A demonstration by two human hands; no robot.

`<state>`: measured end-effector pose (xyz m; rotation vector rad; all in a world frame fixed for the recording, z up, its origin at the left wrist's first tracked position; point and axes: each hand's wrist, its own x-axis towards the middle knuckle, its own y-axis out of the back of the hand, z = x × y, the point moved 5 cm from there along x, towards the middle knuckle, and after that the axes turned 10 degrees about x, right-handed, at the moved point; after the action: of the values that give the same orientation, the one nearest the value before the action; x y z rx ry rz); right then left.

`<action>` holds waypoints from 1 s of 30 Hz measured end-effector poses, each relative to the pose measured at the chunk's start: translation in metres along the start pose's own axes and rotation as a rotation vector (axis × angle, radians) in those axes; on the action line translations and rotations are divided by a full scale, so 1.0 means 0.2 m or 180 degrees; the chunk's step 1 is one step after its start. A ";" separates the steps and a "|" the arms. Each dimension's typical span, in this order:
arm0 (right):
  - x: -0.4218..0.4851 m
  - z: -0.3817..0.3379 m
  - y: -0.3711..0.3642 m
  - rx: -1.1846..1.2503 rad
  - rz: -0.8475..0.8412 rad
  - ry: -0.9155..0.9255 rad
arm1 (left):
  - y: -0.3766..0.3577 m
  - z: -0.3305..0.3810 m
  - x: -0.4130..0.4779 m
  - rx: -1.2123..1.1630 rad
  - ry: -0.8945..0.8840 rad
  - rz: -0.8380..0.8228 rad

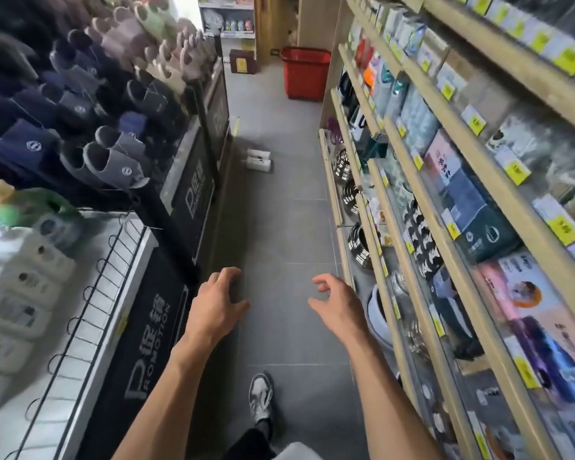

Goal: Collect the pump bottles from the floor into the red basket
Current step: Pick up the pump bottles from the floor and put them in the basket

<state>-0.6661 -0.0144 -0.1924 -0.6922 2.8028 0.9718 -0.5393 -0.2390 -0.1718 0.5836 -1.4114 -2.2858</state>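
Hovering over the grey floor [279, 227] of a shop aisle, the left hand [218, 298] and right hand [334, 302] are held out in front, palms down, apart from each other. Each grip is loose, with the fingers slackly curled and parted, and neither holds nothing but air; they touch no object. The bottles [259, 160] lie farther up the aisle, a small white cluster on the floor close to the foot of the left display, too blurred to count with certainty. The basket [304, 78] stands upright at the far end of the aisle, just beside the end of the right shelves [445, 180] and well apart from the bottles. A brown box [243, 61] sits on the floor to the left of the basket. Slippers [107, 94] hang in rows on the left rack, above black panels [153, 353] with white lettering. Nearer on the left, a wire-edged bin [90, 327] holds pale packs, with a green jug [20, 204] behind them. Below the arms, one shoe [261, 396] is planted on the floor tiles.
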 end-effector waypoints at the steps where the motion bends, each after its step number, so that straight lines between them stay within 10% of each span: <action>1: 0.07 -0.02 0.00 -0.0052 -0.0016 -0.0024 | 0.01 0.00 0.08 -0.0004 -0.0004 -0.0005; 30: 2.33 -0.64 0.06 -0.0227 -0.0203 -0.0172 | 0.36 0.24 2.39 0.0049 -0.0141 -0.0005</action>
<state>-1.0796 -0.2646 -0.1918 -0.7471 2.6941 1.0669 -0.9574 -0.4859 -0.1552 0.5419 -1.4508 -2.3044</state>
